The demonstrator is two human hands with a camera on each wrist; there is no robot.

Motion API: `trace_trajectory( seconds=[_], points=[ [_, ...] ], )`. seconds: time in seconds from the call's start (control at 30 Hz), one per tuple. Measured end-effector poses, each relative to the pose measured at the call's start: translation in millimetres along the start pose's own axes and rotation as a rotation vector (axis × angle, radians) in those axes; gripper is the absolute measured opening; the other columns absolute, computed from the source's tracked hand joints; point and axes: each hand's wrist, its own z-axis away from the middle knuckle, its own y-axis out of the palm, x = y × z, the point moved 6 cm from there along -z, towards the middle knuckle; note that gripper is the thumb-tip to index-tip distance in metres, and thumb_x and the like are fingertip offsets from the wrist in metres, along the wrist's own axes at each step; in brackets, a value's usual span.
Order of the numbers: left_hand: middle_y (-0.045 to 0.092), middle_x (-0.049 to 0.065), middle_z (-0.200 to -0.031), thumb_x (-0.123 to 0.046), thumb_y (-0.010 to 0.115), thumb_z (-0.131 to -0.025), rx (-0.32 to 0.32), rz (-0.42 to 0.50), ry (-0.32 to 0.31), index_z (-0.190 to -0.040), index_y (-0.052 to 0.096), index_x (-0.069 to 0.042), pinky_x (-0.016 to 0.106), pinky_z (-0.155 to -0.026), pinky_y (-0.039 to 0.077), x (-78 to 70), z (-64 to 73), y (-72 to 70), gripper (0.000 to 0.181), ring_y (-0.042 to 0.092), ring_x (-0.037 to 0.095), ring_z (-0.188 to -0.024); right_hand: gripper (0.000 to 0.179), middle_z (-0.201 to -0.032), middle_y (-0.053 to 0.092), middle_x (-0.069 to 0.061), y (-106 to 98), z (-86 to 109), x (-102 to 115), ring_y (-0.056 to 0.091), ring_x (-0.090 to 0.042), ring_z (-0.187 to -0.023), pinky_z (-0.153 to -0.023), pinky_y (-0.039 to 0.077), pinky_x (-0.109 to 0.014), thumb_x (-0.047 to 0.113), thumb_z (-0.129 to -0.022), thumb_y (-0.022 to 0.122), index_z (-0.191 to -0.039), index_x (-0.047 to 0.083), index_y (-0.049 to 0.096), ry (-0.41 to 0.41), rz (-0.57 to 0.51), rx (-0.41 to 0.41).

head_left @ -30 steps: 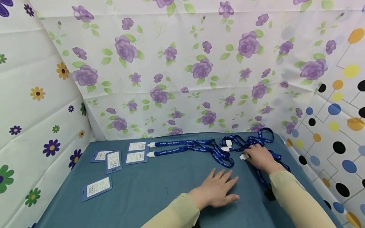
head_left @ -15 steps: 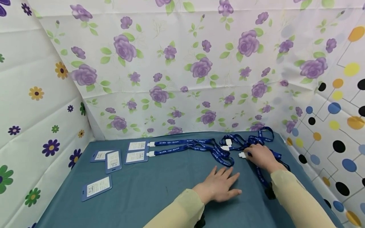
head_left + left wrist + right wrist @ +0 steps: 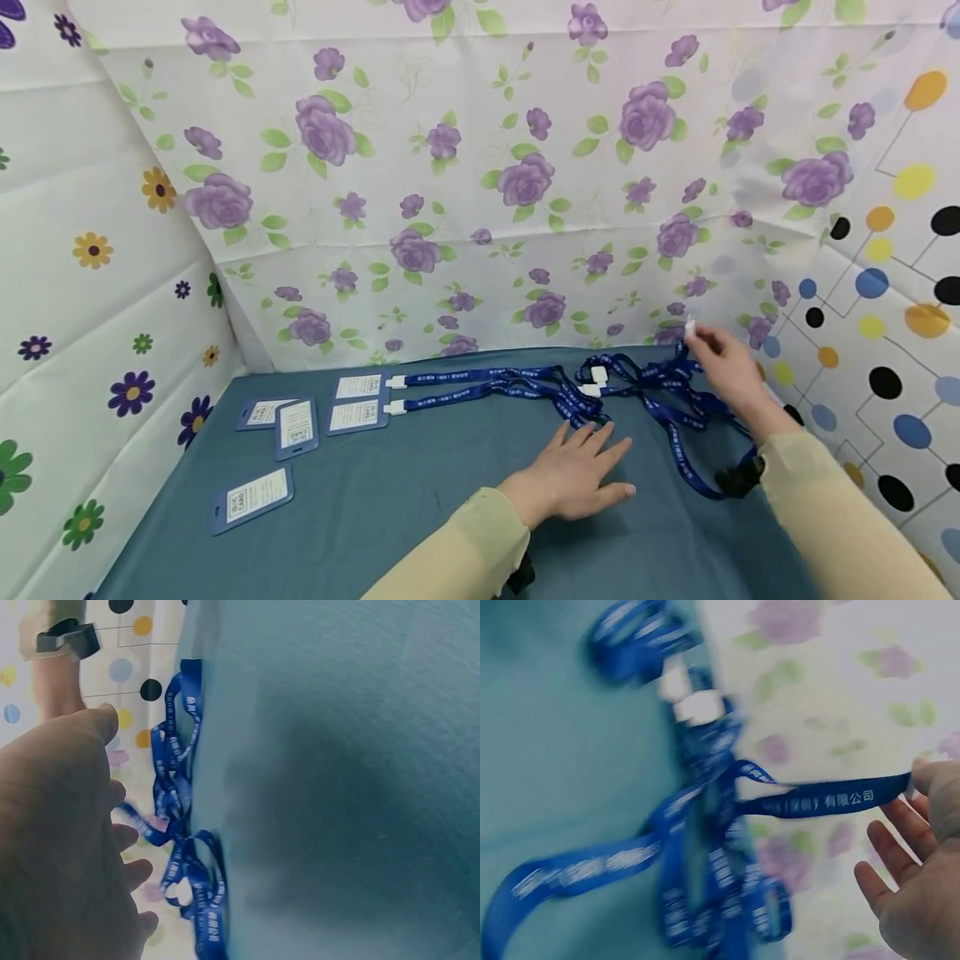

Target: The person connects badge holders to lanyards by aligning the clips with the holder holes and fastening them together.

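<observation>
My right hand [image 3: 727,367] is raised at the back right and pinches a blue lanyard by its white plastic clip [image 3: 690,327]. In the right wrist view the lanyard strap [image 3: 832,796] runs taut from thumb and fingertips down to a tangled heap of blue lanyards [image 3: 675,387]. Two more white clips [image 3: 597,375] lie in that heap. My left hand [image 3: 570,479], fingers spread, is held low in front of two lanyards [image 3: 480,385] stretched across the table; whether it touches the cloth cannot be told. Those lanyards end in blue ID card holders [image 3: 354,414] at the left.
Three loose blue ID card holders [image 3: 296,425] lie at the table's left, two of them overlapping. Teal cloth [image 3: 375,517] covers the table. Patterned sheets [image 3: 480,183] wall it in at the back and both sides.
My right hand has risen from the heap and moved right, lifting the clip and strap with it. The strap loops below have shifted. My left hand has barely moved.
</observation>
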Motion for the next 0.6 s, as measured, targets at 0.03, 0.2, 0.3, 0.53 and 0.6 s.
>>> trace_trajectory(
  seconds=[0.03,0.2,0.3,0.53,0.6],
  points=[
    [0.004,-0.007,-0.172,-0.07,0.021,-0.103,-0.008,-0.004,0.005,-0.164,0.005,-0.04,0.051,-0.125,0.009,-0.9,0.8,-2.6,0.07,0.007,0.019,-0.157,0.069,-0.144,0.051,-0.025,-8,-1.4,6,0.048,-0.039,-0.131,-0.102,0.045,-0.053,0.051,-0.108,0.041,-0.154,-0.001,0.041,0.01,-0.033,-0.023],
    [0.003,-0.008,-0.171,-0.071,0.018,-0.102,-0.051,-0.043,0.019,-0.163,0.002,-0.042,0.049,-0.125,0.009,-6.6,4.0,-14.9,0.07,0.006,0.017,-0.157,0.066,-0.121,0.066,0.004,-44,-11.8,39,0.057,-0.009,-0.113,-0.091,0.048,-0.02,0.04,-0.108,0.05,-0.155,-0.005,0.037,-0.006,-0.337,-0.146],
    [0.0,-0.01,-0.171,-0.071,0.017,-0.101,-0.058,-0.049,0.027,-0.162,-0.001,-0.043,0.048,-0.125,0.008,-11.5,5.1,-19.5,0.07,0.005,0.015,-0.157,0.057,-0.107,0.069,0.015,-65,-16.7,58,0.06,-0.003,-0.104,-0.085,0.05,-0.014,0.032,-0.106,0.058,-0.151,-0.001,0.044,-0.028,-0.578,-0.193],
    [-0.006,-0.011,-0.17,-0.072,0.013,-0.1,-0.061,-0.082,0.066,-0.16,-0.009,-0.045,0.046,-0.125,0.001,-25.2,7.4,-28.2,0.069,0.001,0.014,-0.157,0.022,-0.107,0.065,-0.007,-109,-20.2,108,0.068,-0.018,-0.097,-0.075,0.058,-0.024,0.013,-0.102,0.065,-0.12,0.005,0.058,-0.137,-1.061,-0.258],
    [-0.007,-0.011,-0.17,-0.072,0.012,-0.1,-0.064,-0.1,0.076,-0.16,-0.01,-0.045,0.045,-0.125,-0.001,-29.1,8.5,-30.4,0.07,0.0,0.013,-0.157,0.023,-0.109,0.062,-0.011,-120,-18.7,121,0.069,-0.023,-0.095,-0.074,0.06,-0.029,0.009,-0.101,0.065,-0.122,0.003,0.057,-0.157,-1.184,-0.271]
  ],
)
